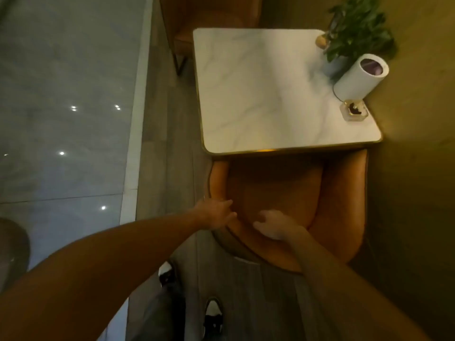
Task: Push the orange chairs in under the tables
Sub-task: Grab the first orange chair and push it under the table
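Both hands are on the back of the near chair. The left hand grips the top rim of the backrest at its left end, fingers curled over the edge. The right hand sits on the rim near the middle, fingers bent over the padding; blur hides how firmly it holds.

That orange chair stands at the near edge of the worktop, its seat front reaching under the gold-trimmed rim while the backrest and armrests stay out on the person's side. A wall runs close along its right flank.

The worktop is white marble with grey veins. At its far right corner stands a plant, and just in front of it a white cylinder with a dark open top. Beside the cylinder, nearer the right edge, lies a small clear block with a dark centre.

A second chair, also orange, stands at the far side, partly under the worktop, one dark leg showing at the left.

Below, two black-and-white shoes stand on grey floor planks; glossy pale tiles with light spots lie to the left.
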